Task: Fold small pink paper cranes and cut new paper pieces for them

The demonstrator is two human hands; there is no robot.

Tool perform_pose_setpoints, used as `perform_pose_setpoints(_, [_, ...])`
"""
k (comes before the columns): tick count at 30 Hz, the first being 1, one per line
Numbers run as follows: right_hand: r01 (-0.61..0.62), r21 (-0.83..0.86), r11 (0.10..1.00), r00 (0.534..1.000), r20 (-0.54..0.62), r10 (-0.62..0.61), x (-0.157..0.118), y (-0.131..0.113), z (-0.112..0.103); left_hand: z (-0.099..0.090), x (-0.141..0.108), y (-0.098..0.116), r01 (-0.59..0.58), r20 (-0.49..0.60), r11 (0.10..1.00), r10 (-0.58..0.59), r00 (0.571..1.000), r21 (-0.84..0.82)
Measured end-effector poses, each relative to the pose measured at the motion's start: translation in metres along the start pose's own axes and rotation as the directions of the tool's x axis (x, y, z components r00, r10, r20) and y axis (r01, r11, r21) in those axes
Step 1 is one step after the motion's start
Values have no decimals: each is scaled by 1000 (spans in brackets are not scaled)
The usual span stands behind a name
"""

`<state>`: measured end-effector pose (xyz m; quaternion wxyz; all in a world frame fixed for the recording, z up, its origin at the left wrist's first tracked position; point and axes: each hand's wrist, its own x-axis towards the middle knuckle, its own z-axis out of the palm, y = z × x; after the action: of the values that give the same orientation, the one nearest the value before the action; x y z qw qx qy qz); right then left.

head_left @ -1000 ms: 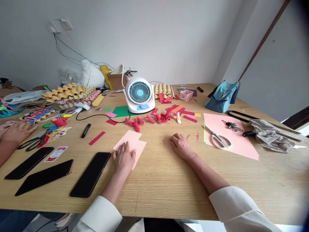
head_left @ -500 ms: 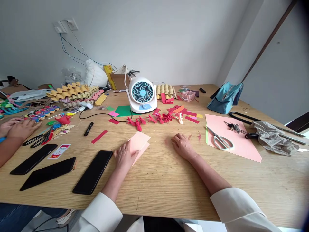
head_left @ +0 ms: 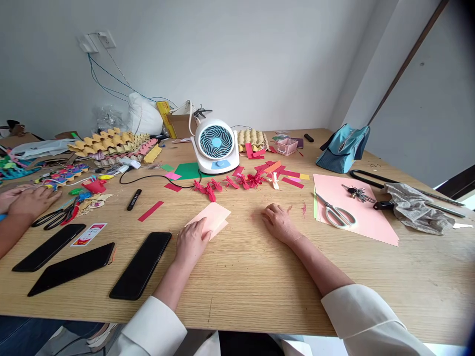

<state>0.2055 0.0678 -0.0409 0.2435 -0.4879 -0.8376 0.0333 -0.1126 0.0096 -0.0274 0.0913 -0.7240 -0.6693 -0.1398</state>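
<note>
My left hand is closed on the near left edge of a folded light pink paper, with the thumb along its lower side. My right hand rests on the table with its fingers curled together and nothing visible in them. Beyond both hands lies a row of cut red paper pieces. To the right, white-handled scissors and a bunch of keys lie on large pink sheets.
A white fan stands at the back. Black phones and a marker lie on the left, near another person's hands. A blue bag and a grey cloth are on the right.
The folded pink paper has turned a little under my left hand, its far left corner now further left. My right hand has kept its pose. The whole view has shifted slightly.
</note>
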Motion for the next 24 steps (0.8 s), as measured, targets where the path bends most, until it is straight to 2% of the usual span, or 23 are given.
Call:
perform_pose_setpoints(3, [-5,-2,1000,1000,5,5,0,-2,-2,2,-2,1,-30,-18,999,29,999,-19])
perform_pose_setpoints(7, [-13,-10,1000,1000,28,13,-2,-13,-4,5,-3,2,12,-38,1000,-13,999,-27])
perform_pose_setpoints(12, [39,-1,999,994,101,-38,-3,-32,-6,3,-1,2,52,21,998,-52,998,-18])
perform_pose_setpoints(16, [55,6,998,993,108,-55,-4,-35,-6,-7,2,5,33,60,999,-33,998,-4])
perform_pose_setpoints(20, [60,7,998,993,100,-60,-4,-31,-4,-17,12,3,150,142,987,-157,977,59])
perform_pose_setpoints(24, [63,14,998,993,103,-64,-4,-31,-3,-23,32,-9,261,257,962,-272,927,77])
